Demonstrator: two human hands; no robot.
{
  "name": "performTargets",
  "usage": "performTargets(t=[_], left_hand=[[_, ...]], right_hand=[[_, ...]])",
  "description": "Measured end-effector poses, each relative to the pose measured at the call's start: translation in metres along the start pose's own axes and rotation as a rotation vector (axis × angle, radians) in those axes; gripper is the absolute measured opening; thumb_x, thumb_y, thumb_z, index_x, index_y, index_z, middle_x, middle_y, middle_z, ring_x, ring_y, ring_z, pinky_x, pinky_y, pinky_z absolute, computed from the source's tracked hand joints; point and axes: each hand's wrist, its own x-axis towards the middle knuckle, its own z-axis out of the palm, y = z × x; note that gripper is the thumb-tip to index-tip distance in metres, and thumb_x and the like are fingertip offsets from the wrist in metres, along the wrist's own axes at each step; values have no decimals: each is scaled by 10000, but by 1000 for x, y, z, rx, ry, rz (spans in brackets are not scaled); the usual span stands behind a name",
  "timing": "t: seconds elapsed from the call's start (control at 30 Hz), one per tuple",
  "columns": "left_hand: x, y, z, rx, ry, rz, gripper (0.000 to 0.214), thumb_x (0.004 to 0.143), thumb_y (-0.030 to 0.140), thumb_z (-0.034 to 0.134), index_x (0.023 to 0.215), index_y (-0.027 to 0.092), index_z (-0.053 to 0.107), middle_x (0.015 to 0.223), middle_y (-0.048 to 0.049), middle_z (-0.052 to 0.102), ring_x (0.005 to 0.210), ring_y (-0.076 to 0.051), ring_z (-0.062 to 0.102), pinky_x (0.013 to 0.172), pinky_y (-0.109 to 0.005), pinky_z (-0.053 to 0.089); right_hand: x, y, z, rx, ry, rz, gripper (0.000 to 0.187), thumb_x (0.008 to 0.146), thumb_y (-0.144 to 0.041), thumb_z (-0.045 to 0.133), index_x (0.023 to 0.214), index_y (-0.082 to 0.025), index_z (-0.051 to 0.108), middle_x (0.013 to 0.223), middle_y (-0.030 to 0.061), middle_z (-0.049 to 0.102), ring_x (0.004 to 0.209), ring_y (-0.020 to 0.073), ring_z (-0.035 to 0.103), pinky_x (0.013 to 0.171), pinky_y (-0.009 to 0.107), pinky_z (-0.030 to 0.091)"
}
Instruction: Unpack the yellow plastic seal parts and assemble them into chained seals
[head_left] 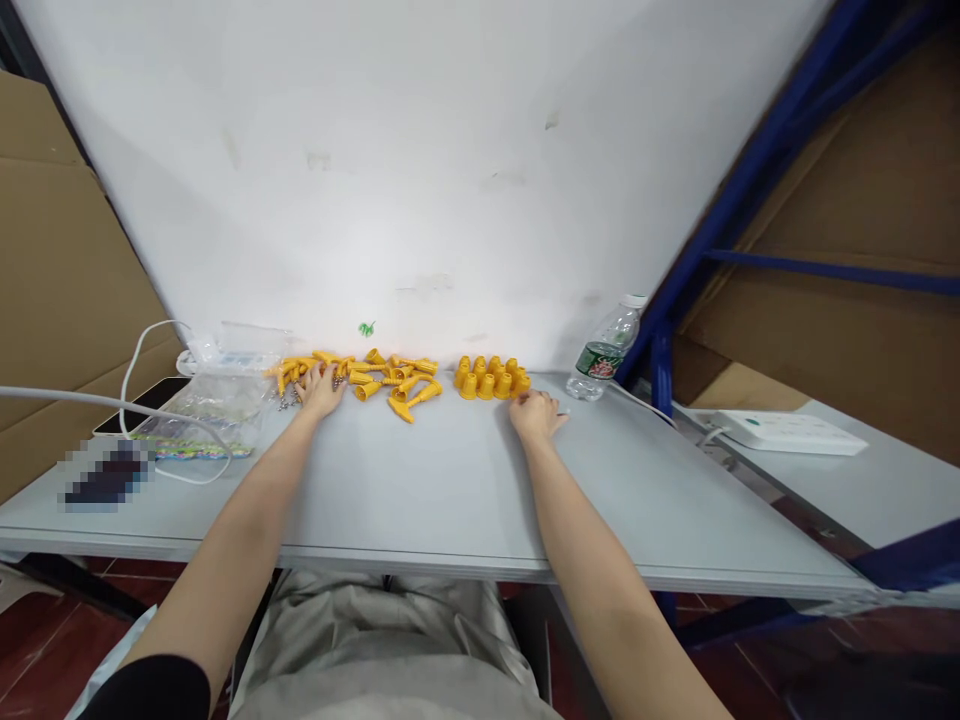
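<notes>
Reach step at the counter's [450, 500] far edge: left hand [321, 390] spread on loose yellow pegs [390, 378]; right hand [536, 413] flat, empty, beside upright caps [489, 380].

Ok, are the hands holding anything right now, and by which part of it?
The right hand lies flat on the table, holding nothing. The left hand rests among the loose yellow parts; whether it grips one cannot be told.

Single head-worn view looks forward and down over the table [450, 500].
</notes>
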Motion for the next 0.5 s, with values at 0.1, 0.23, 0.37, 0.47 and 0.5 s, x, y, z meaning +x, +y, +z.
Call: performTargets(t=[0.1,0.23,0.37,0.47,0.5], left_hand=[[3,-4,3,28,-48,5,633,865,505,502,1453,275,455,1651,-102,179,1509,-356,158,1184,-630,140],[6,-7,4,21,-51,5,615,871,478,487,1453,282,458,1659,-93,160,1516,-346,153,1187,-633,131],[7,-8,6,-32,-10,25,531,858,421,526,1372,288,550,1644,-112,208,1499,-374,191,1154,-673,165],[4,-6,7,-51,73,37,431,863,351,520,1271,268,632,1603,-144,300,1472,-379,250,1137,-689,174],[2,-4,7,-54,111,53,405,871,333,508,1243,261,650,1581,-152,342,1459,-374,275,1137,-683,177]], right_hand=[[-1,-1,-1,3,2,-7,327,885,-193,459,1086,-148,713,1193,164,648,1146,293,524,942,457,364],[-2,-2,-2,9,10,-9,336,877,-190,453,1074,-158,724,1161,164,651,1131,295,527,935,458,371],[-1,-2,-2,16,13,-20,339,865,-187,451,1061,-161,726,1149,159,648,1132,294,521,930,454,366],[-2,-2,-2,26,28,-28,334,866,-185,443,1050,-161,721,1162,154,649,1121,288,521,929,441,354],[-2,-2,-3,30,33,-31,331,867,-184,441,1045,-160,720,1167,154,649,1116,286,522,928,437,351]])
